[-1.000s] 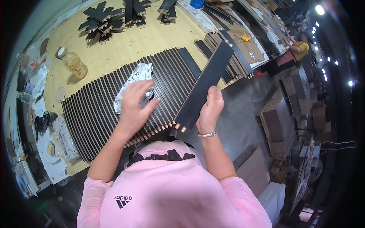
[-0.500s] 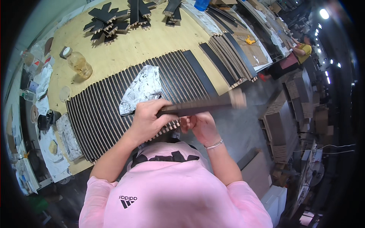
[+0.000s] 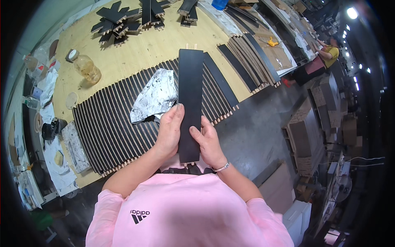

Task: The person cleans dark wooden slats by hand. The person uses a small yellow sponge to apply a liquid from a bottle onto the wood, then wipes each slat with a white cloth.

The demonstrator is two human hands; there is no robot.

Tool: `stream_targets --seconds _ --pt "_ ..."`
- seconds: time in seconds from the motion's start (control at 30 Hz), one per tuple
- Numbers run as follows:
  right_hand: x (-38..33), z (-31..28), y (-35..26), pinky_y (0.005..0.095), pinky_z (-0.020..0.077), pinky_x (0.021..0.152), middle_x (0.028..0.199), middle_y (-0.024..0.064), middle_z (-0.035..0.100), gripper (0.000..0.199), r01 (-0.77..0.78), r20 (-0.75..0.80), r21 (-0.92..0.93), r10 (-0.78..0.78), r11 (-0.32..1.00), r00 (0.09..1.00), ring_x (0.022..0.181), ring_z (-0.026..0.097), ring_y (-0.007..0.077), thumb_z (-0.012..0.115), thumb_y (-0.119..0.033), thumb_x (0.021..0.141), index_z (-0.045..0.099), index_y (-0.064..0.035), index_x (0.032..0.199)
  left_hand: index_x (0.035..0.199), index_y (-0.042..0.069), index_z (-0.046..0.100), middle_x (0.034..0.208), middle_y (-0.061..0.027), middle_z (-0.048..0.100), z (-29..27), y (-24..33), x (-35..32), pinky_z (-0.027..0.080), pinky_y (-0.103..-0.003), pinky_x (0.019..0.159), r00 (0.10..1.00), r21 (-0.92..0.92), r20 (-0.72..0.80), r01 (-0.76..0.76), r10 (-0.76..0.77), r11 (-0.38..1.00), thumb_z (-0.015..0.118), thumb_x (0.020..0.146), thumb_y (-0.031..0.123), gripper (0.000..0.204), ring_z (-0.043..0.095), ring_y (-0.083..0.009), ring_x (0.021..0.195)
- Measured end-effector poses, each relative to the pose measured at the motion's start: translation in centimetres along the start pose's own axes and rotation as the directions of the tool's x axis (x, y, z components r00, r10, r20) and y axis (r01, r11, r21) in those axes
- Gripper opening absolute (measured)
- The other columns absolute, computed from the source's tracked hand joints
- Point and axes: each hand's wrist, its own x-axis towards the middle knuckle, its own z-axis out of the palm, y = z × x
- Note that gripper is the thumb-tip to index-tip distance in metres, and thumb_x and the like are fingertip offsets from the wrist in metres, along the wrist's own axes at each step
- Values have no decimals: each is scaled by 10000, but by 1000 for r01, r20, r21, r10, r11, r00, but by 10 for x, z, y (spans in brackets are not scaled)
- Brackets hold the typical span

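Between both hands I hold a flat black wooden slat (image 3: 191, 94) with pale dowels at its ends, its broad face up and its length pointing away from me. My left hand (image 3: 169, 128) grips its left edge, thumb along the side. On the right edge, my right hand (image 3: 207, 142) is closed with the thumb on the face. Beneath and beyond lies a long row of black slats (image 3: 111, 123) standing on edge, dowels showing at both ends. A crumpled white cloth with dark smears (image 3: 153, 96) rests on the row, left of the held slat.
The row lies on a pale plywood table (image 3: 135, 57). Crossed slats (image 3: 117, 22) are heaped at the far side. A capped jar (image 3: 85, 68) stands far left. More slats (image 3: 242, 61) lie at the right. Stacked boards (image 3: 306, 142) stand right of the table; a person (image 3: 325, 55) works beyond.
The slat has swung from lying crosswise, edge-on, to pointing away from me with its broad face up. My right hand has moved from below it onto its right edge.
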Motion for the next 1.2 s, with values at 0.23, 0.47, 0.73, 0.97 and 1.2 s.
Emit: stream_targets --seconds 0.23,0.47,0.73,0.97,1.2 --pt "3 -1 -19 261 538 809 1096 85 632 319 -76 -3 89 77 993 997 936 630 118 578 -123 983 495 35 1248 1120 -18 624 1051 -81 662 -12 6 6 504 -265 839 997 -13 50 66 -65 998 395 1055 411 492 623 -118 918" --pt "5 -6 -21 266 562 770 1061 103 651 321 -114 -34 214 124 970 992 875 662 132 592 -140 977 504 27 1236 1209 -55 600 1094 -100 670 -15 7 10 510 -288 862 991 27 79 109 -111 994 371 1063 381 513 632 -148 966" --pt "9 -13 -30 295 577 760 1035 109 651 239 -63 -135 272 103 960 985 863 668 161 544 -125 999 523 19 1188 1201 -31 626 1094 -81 674 -21 7 5 484 -288 865 990 147 81 105 -118 984 528 1005 253 358 627 -128 968" --pt "7 -27 -29 300 566 750 1014 81 648 221 -32 -221 240 87 970 971 827 648 144 573 -133 987 535 3 1157 1198 68 633 1283 -128 577 -70 33 45 381 -460 1018 727 910 409 -366 552 -193 712 801 211 430 501 -331 1205" --pt "5 -26 -26 385 578 791 1000 122 643 244 62 -245 291 12 955 969 884 676 245 580 -86 970 495 14 1176 1245 156 637 1337 -134 537 -111 18 65 400 -445 1020 847 937 325 -228 421 -264 713 792 121 461 502 -325 1209"
